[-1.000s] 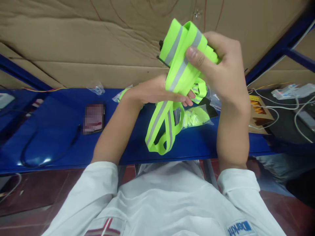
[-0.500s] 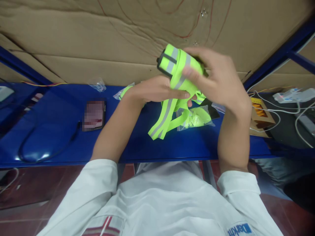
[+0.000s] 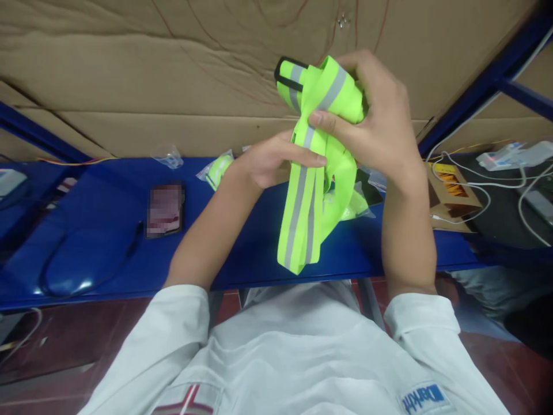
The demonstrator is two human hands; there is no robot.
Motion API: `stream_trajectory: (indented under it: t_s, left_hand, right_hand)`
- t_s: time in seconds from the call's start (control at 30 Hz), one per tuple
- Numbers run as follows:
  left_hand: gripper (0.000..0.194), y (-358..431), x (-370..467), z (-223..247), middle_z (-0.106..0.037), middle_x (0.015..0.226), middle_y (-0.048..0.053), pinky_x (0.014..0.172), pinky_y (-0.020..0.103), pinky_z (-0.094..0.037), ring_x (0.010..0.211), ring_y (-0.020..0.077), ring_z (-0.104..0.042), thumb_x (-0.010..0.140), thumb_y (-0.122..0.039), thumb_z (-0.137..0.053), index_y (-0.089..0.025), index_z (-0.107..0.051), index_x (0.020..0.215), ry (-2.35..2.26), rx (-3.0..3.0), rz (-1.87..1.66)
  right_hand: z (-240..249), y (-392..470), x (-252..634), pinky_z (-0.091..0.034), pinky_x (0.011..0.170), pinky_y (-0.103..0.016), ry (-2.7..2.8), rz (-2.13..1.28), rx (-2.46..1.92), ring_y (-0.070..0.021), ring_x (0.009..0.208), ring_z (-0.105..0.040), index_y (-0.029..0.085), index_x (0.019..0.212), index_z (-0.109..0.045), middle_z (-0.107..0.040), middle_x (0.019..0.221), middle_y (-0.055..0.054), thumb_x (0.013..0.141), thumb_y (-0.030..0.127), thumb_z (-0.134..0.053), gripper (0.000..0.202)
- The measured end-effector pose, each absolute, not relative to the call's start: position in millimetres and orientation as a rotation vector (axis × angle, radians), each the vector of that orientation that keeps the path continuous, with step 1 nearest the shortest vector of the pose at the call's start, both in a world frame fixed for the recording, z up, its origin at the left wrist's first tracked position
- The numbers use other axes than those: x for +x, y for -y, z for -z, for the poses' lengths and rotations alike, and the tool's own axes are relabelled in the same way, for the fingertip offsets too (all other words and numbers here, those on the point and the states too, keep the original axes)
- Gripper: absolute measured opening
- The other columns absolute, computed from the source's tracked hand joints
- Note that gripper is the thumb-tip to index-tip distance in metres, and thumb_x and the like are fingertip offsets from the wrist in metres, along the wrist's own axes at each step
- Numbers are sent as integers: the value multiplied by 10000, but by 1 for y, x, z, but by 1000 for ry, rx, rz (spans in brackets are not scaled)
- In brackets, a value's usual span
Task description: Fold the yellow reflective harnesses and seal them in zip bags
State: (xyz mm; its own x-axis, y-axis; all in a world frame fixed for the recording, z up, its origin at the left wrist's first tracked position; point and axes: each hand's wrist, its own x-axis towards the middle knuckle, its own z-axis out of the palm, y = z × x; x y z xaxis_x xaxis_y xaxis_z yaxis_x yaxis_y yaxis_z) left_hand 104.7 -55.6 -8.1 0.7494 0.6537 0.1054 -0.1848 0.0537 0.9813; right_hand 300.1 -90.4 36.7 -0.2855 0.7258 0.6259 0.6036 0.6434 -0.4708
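Note:
Between my two hands, raised above the blue table, is a neon-yellow reflective strap (image 3: 298, 213) with a grey stripe and a black buckle at its upper left. My left hand (image 3: 276, 158) grips it from the left, thumb across the front and the other fingers hidden behind. From the upper right my right hand (image 3: 371, 109) is closed round the bundled part, its thumb pressing on the front. Loops of strap hang down toward the table's front edge. Behind them lies a clear plastic bag (image 3: 356, 204) with neon-yellow material, partly covered.
On the blue table (image 3: 108, 248) a phone (image 3: 165, 210) lies at the left, near a black cable (image 3: 64, 271). Another bagged neon item (image 3: 219, 170) is beside my left forearm. A cardboard box (image 3: 453, 190) and white cables stand right. Cardboard (image 3: 129, 75) lines the back.
The strap bundle has turned and loosened, and its loops now hang longer and lower. My right thumb has moved down and left onto the strap's front.

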Motion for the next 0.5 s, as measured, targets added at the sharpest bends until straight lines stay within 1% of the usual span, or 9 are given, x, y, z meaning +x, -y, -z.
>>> stream_trajectory:
  t_s: [0.1,0.2,0.27,0.3,0.4,0.43,0.5]
  left_hand:
    - [244,56,110,10,-769,911,8,940,450,-656,989,282,-798,750,-168,-671,-162,-711,990,-465,1299,-733]
    - [172,54,114,17,-740,825,22,976,451,-637,1019,290,-792,750,-153,-620,-147,-704,900,-415,1261,-751]
    - [112,52,118,24,-734,797,40,966,442,-636,1004,298,-790,746,-176,-658,-144,-703,844,-334,1268,-741]
    - [115,52,120,27,-747,822,48,963,430,-635,1008,298,-787,740,-184,-695,-146,-713,846,-298,1273,-733]
    - [218,54,126,32,-791,1002,75,998,401,-621,1081,296,-769,741,-213,-803,-154,-756,946,-233,1344,-687]
    - [248,55,127,33,-793,1046,85,1009,405,-618,1092,299,-765,759,-245,-824,-157,-762,983,-231,1386,-662]
    - [311,57,127,35,-794,1057,105,987,435,-628,1052,310,-773,799,-349,-847,-157,-764,1029,-274,1492,-614]
  right_hand:
    - [-37,89,301,-457,1190,-389,2015,19,-1023,-267,1333,-590,401,1226,-615,-660,1381,36,985,492,-665,262]
    - [-34,86,299,-455,1166,-369,1982,128,-937,-244,1302,-598,315,1250,-617,-675,1342,-22,1009,496,-674,306]
    - [-30,79,298,-461,1146,-370,1929,150,-862,-246,1280,-609,245,1244,-633,-682,1322,-56,998,482,-714,352]
    - [-28,75,298,-469,1129,-378,1876,163,-810,-252,1260,-620,212,1237,-639,-688,1302,-70,987,476,-732,375]
    - [-25,62,302,-484,1078,-403,1711,203,-650,-261,1196,-637,113,1240,-629,-687,1227,-105,978,458,-727,445]
    - [-26,61,305,-488,1042,-392,1694,201,-614,-249,1143,-641,98,1223,-628,-682,1173,-94,971,445,-726,441]
    - [-31,67,310,-480,914,-335,1715,99,-654,-202,985,-627,116,1136,-653,-654,1029,-44,958,412,-740,357]
